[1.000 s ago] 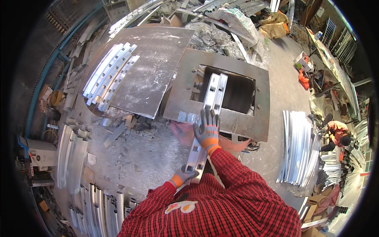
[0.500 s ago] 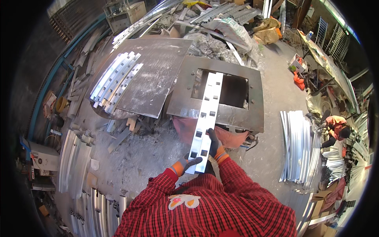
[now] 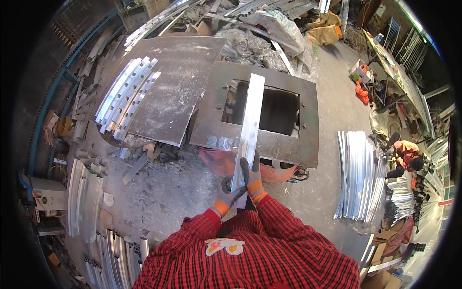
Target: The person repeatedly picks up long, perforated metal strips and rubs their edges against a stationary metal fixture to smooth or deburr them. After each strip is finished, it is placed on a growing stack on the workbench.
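Note:
A long silvery metal profile (image 3: 251,111) slants away from my body, its far end above the opening of a steel frame table (image 3: 310,137). A smooth, shiny face without holes is uppermost. My left hand (image 3: 228,193), in a grey and orange glove, is closed around the near end from the left. Just beyond it, my right hand (image 3: 253,179) grips the profile from the right, its gloved fingers wrapped over the edge. Whether this is one piece or two lying together, I cannot tell.
Several notched profiles (image 3: 126,96) lie on a dark metal sheet (image 3: 183,79) to the left. Bundles of long profiles rest on the floor at right (image 3: 356,176) and left (image 3: 84,200). A person in orange (image 3: 406,153) crouches far right. Plastic-wrapped scrap (image 3: 250,45) is heaped beyond the table.
The profile has been turned over in my hands: the face with two rows of square holes has given way to a smooth one. My hands have drawn closer together.

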Motion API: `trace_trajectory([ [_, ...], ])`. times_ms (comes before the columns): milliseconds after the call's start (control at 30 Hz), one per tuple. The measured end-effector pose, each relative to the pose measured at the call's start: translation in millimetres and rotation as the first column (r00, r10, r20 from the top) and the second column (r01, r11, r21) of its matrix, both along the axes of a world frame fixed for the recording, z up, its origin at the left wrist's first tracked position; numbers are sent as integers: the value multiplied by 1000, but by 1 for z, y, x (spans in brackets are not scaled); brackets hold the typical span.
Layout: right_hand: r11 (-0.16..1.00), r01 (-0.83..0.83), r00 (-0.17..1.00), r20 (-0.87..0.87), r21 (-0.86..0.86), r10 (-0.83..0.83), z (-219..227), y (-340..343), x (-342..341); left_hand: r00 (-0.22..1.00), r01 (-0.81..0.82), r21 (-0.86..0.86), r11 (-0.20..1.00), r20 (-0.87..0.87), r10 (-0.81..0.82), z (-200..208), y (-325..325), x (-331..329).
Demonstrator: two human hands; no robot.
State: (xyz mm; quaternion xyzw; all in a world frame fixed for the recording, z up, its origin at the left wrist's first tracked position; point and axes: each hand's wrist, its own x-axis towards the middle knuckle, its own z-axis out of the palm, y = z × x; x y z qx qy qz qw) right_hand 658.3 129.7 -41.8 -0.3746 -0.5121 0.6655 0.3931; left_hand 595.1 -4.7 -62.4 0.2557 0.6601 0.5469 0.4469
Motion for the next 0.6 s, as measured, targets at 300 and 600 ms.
trace_trajectory([
  [300,597,-411,602,697,689,-390,65,160,-86,957,256,-135,957,-101,-271,26,145,-90],
  [600,541,-592,545,791,598,-278,56,146,-102,986,14,-159,987,-165,-40,-26,86,-51],
])
